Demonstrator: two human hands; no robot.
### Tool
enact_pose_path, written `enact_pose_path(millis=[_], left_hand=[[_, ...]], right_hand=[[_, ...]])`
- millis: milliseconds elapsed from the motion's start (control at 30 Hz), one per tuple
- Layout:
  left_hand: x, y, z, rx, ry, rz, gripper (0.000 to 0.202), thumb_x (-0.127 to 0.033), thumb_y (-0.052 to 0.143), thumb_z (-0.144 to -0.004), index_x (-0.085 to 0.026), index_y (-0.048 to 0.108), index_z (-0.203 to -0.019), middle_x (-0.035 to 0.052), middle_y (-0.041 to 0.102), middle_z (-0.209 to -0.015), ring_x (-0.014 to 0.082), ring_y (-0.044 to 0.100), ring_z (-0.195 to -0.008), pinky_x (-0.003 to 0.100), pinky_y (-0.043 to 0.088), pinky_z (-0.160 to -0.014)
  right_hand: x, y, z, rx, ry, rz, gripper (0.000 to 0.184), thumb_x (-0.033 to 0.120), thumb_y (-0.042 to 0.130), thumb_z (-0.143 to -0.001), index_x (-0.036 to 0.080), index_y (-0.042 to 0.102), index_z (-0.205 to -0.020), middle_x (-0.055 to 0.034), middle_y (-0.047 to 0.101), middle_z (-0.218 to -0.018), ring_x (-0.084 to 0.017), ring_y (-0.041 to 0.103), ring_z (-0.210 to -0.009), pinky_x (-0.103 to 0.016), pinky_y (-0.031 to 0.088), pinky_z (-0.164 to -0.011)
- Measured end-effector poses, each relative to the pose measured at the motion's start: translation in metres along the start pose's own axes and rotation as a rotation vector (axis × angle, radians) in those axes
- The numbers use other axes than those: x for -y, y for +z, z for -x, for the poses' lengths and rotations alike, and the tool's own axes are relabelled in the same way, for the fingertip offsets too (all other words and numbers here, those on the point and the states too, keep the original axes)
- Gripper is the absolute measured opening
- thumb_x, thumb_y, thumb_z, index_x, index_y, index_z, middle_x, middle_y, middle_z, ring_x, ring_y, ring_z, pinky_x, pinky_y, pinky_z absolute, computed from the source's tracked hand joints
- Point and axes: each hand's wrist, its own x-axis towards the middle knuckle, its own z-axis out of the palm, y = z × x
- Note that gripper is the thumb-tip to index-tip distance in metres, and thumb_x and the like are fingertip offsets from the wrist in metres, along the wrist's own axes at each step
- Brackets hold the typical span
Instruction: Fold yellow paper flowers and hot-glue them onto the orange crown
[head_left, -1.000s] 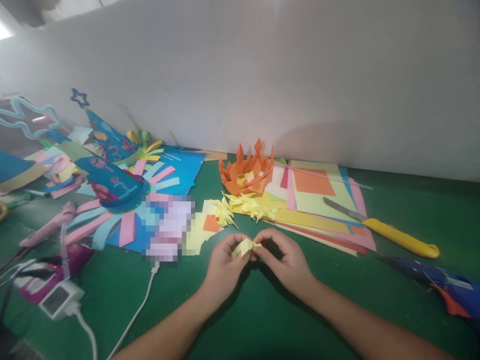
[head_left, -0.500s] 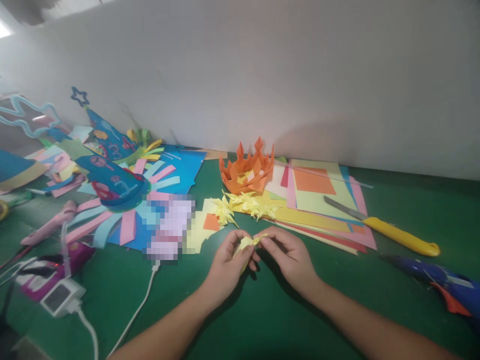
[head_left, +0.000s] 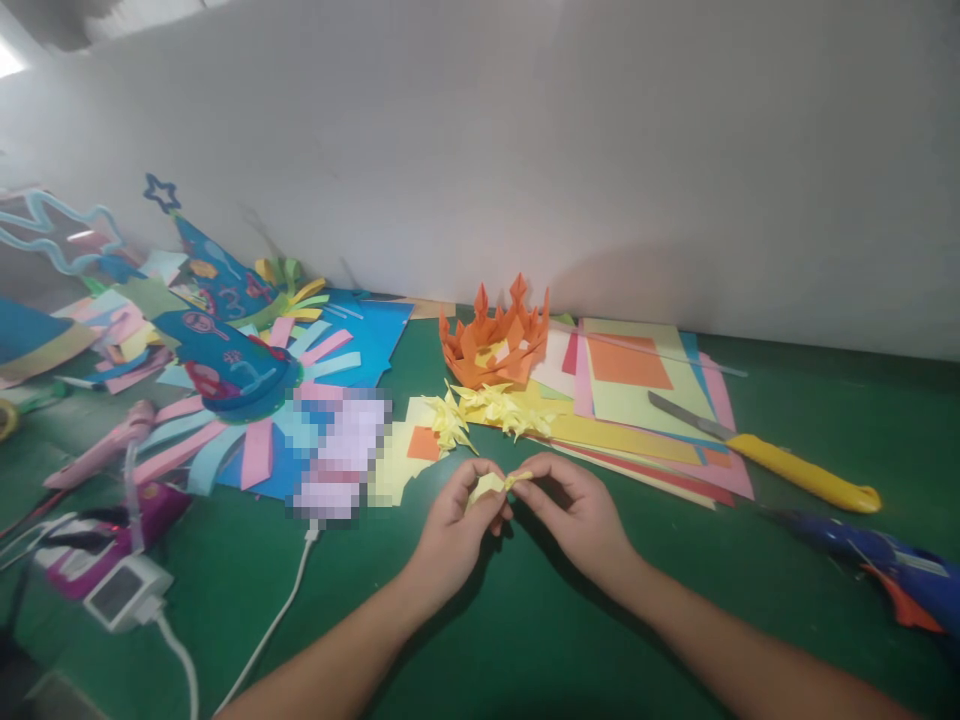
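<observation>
Between my two hands is a small folded piece of pale yellow paper (head_left: 489,486). My left hand (head_left: 463,515) pinches its wider, flat part, with the thumb on top. The narrow twisted end is gripped in the fingertips of my right hand (head_left: 571,502). My fingers hide some of the folds. Just beyond my hands lie several yellow folded-paper pieces (head_left: 502,408) with pointed tips. Behind them stands an orange folded-paper crown (head_left: 495,345) with yellow and pink bits inside it.
A yellow-handled knife (head_left: 802,470) lies on stacked coloured paper (head_left: 634,370) at right, near a blue glue gun (head_left: 892,560). Blue party hats (head_left: 225,365) with paper strips stand at left, with a pink glue gun (head_left: 101,445), a power bank (head_left: 124,590) and a white cable (head_left: 289,590).
The yellow paper has turned slightly in my fingers, and its flat part now shows wider above the left thumb. My left fingers have curled in a little. Everything else stays put.
</observation>
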Motion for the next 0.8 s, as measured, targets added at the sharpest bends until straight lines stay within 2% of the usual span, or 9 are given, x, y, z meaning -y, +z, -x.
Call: enact_pose_path(millis=[233,433,633,800], left_hand=[[0.007,-0.002,0.001,0.069,0.088,-0.08,0.013,-0.03,0.055,-0.08,-0.02,0.048,-0.086,-0.0036,0.048,-0.065,0.0093,0.045,-0.06,0.022,0.037,-0.059],[0.009,-0.002,0.0,0.039,0.152,-0.207,0.016,-0.034,0.056,-0.081,-0.019,0.05,-0.084,-0.0026,0.047,-0.07,0.0095,0.043,-0.062,0.022,0.036,-0.058],[0.014,-0.006,-0.004,-0.021,0.076,-0.238,0.019,-0.036,0.057,-0.079,-0.018,0.052,-0.079,-0.0051,0.046,-0.057,0.0074,0.04,-0.051,0.019,0.032,-0.049],[0.009,-0.005,-0.007,-0.029,-0.016,-0.146,0.023,-0.036,0.063,-0.073,-0.016,0.051,-0.073,-0.0023,0.055,-0.056,0.0079,0.048,-0.048,0.02,0.039,-0.049]], right_hand=[[0.005,-0.001,-0.002,0.105,0.084,-0.239,0.019,0.035,0.056,-0.084,0.02,0.054,-0.073,0.002,0.057,-0.065,-0.013,0.057,-0.062,-0.025,0.047,-0.062],[0.003,-0.002,0.0,0.053,0.087,-0.183,0.022,0.037,0.056,-0.083,0.019,0.053,-0.071,0.0022,0.052,-0.065,-0.012,0.052,-0.062,-0.024,0.044,-0.06],[0.0,0.0,-0.001,0.045,0.032,-0.046,0.019,0.035,0.059,-0.082,0.019,0.055,-0.071,0.0007,0.056,-0.067,-0.013,0.053,-0.063,-0.024,0.044,-0.061],[0.0,-0.001,-0.004,0.1,0.089,-0.095,0.025,0.035,0.051,-0.087,0.019,0.055,-0.068,0.0011,0.058,-0.063,-0.013,0.056,-0.061,-0.024,0.046,-0.06]])
